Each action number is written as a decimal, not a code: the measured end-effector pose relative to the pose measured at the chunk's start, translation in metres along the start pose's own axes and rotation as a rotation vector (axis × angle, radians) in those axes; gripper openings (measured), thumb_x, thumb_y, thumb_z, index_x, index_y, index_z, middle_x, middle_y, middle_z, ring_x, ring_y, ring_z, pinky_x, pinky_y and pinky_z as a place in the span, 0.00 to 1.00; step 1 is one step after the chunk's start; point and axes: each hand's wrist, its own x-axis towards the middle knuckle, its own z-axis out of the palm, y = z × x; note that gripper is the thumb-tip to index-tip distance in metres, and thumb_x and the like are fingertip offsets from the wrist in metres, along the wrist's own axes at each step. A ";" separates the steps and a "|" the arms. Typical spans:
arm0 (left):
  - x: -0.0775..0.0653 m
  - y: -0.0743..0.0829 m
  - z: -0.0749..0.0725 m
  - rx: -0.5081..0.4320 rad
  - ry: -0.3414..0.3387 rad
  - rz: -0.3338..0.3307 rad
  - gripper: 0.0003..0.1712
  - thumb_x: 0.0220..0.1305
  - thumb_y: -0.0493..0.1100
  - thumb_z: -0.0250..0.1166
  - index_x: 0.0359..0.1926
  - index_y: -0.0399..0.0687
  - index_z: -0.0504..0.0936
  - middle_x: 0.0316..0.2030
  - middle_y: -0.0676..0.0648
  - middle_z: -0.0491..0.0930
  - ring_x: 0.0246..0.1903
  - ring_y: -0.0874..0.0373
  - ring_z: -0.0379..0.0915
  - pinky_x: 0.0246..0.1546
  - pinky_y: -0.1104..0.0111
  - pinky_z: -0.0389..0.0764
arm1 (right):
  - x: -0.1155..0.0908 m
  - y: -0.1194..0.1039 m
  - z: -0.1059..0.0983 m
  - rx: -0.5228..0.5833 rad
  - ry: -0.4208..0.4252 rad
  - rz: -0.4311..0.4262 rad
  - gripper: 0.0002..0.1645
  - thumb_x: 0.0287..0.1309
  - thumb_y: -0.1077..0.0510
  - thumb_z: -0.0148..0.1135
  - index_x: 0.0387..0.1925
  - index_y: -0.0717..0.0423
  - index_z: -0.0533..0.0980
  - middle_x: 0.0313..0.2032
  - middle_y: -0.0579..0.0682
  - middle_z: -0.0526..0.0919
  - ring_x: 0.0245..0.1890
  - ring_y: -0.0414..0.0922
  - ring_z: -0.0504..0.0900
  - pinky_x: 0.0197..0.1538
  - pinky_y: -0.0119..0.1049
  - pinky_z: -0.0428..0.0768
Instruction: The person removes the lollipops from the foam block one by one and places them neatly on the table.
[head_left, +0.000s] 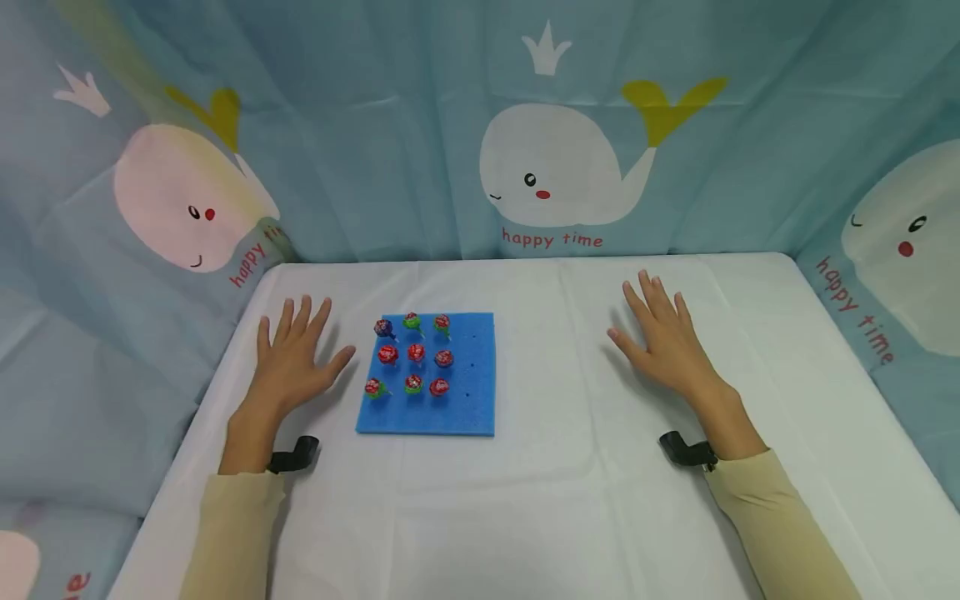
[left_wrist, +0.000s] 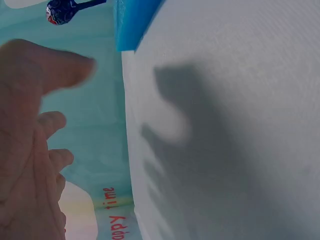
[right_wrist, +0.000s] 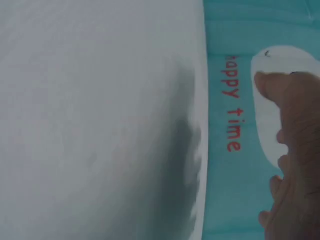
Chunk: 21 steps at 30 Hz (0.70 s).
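A blue foam board (head_left: 480, 375) lies left of the table's middle, with several wrapped lollipops stuck upright in it in rows. Most wrappers are red or red and green; the lollipop (head_left: 384, 327) at the far left corner is dark blue. Small holes show along the board's right side. My left hand (head_left: 292, 362) hovers just left of the board, fingers spread, touching nothing. In the left wrist view, the dark blue lollipop (left_wrist: 61, 11) and a board corner (left_wrist: 132, 22) appear beyond the thumb. Well right of the board, my right hand (head_left: 663, 346) is held with fingers spread, holding nothing.
A white cloth covers the table (head_left: 525, 517). Teal curtains (head_left: 390, 183) printed with whales hang behind it and at both sides. Each wrist carries a black camera mount, one on the left (head_left: 296, 454) and one on the right (head_left: 686, 450).
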 end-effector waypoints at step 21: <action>0.008 0.017 0.018 -0.140 -0.164 0.127 0.34 0.74 0.54 0.63 0.75 0.48 0.73 0.84 0.31 0.49 0.84 0.28 0.34 0.80 0.28 0.38 | 0.038 -0.068 0.018 0.127 -0.076 -0.139 0.56 0.69 0.41 0.66 0.86 0.50 0.48 0.86 0.53 0.48 0.86 0.56 0.50 0.86 0.61 0.48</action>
